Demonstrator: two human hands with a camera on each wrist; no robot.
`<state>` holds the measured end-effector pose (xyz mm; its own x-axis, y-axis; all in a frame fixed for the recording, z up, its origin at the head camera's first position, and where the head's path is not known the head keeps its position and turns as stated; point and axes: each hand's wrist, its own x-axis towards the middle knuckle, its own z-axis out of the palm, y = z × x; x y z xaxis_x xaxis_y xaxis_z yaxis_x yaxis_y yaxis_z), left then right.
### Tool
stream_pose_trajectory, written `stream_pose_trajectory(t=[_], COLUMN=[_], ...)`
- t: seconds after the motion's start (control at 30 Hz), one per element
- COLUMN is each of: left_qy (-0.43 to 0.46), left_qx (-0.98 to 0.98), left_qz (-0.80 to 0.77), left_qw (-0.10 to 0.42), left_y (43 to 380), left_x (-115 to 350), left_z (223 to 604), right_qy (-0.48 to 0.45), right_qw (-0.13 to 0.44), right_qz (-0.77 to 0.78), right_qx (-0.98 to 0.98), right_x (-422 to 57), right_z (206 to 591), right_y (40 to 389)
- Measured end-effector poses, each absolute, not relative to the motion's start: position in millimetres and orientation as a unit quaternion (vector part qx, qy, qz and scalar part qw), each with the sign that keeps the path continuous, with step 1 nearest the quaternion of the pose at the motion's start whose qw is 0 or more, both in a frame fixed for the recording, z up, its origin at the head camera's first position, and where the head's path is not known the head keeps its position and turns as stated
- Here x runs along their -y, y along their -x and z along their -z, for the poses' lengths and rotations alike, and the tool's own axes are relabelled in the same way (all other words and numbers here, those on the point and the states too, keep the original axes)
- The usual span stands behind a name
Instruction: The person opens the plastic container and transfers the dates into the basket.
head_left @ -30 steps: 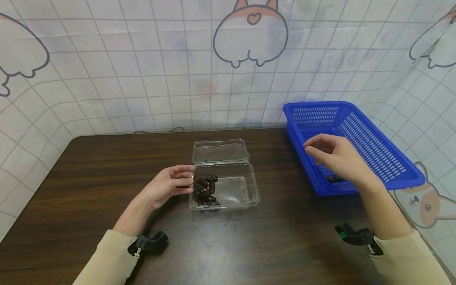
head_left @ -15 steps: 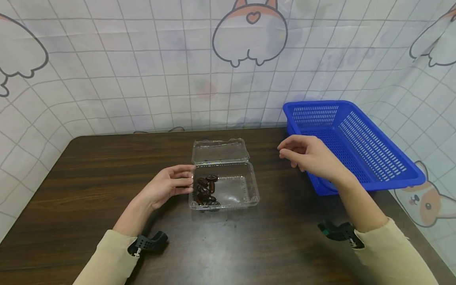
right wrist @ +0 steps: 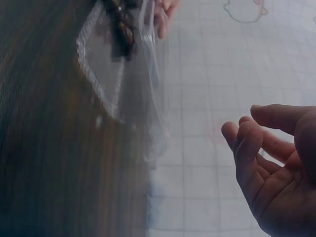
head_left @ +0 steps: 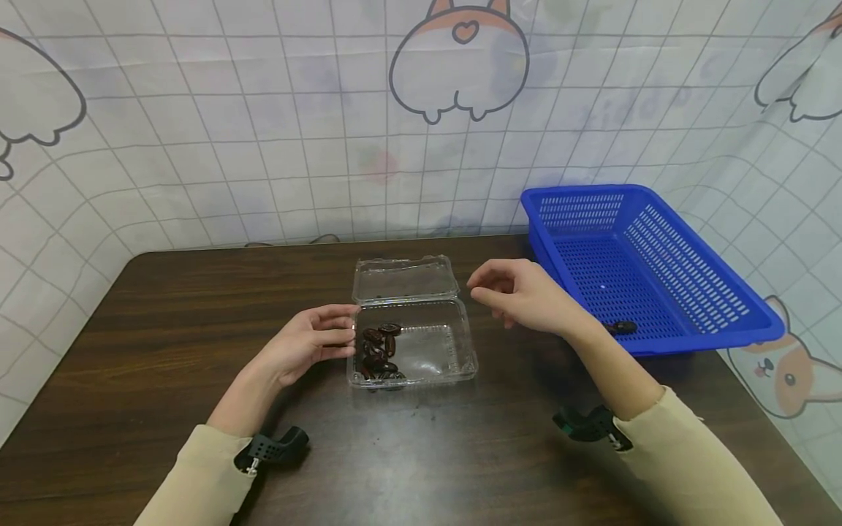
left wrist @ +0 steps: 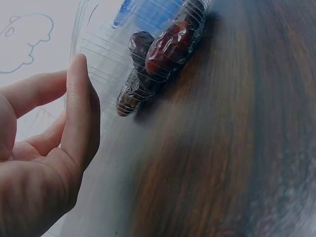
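A clear plastic clamshell box (head_left: pixel 430 358) lies with its lid (head_left: pixel 406 281) folded back on the dark wooden table. Several glossy brown dates (head_left: pixel 378 351) are gathered along its left side. My left hand (head_left: pixel 314 340) rests its extended fingers against the box's left wall; the left wrist view shows the dates (left wrist: pixel 168 48) through the plastic. Just right of the box, my right hand (head_left: pixel 522 296) is above the table, fingers loosely bent and holding nothing. In the right wrist view, a gap shows between the thumb and fingertips of this hand (right wrist: pixel 271 168).
A blue slotted plastic basket (head_left: pixel 710 343) stands at the table's right side, with a few dark dates (head_left: pixel 621 327) near its front edge. A white grid-patterned cloth (head_left: pixel 296 168) with cartoon drawings hangs behind the table (head_left: pixel 421 460).
My right hand has moved left from over the blue basket to beside the clear box, uncovering the dates in the basket. The left hand and the box stay put.
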<state>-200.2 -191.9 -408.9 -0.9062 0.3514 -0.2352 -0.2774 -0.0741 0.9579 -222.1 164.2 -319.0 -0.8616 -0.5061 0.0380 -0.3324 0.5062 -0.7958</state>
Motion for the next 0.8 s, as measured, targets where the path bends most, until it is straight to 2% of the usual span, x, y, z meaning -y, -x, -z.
stream_pose_trajectory(t=[0.27,0.8], left_qy=[-0.032,-0.028], left_qx=[-0.639,-0.641], left_qz=[-0.736,-0.735], left_qw=[0.220,0.217], left_y=[201,202], left_x=[191,190], left_z=[411,411], right_qy=[0.269,0.303], right_qw=[0.123,0.227], right_qz=[0.430,0.397], right_qx=[-0.853,-0.836], right_x=[-137,-91], right_z=[331,357], right_y=[222,226])
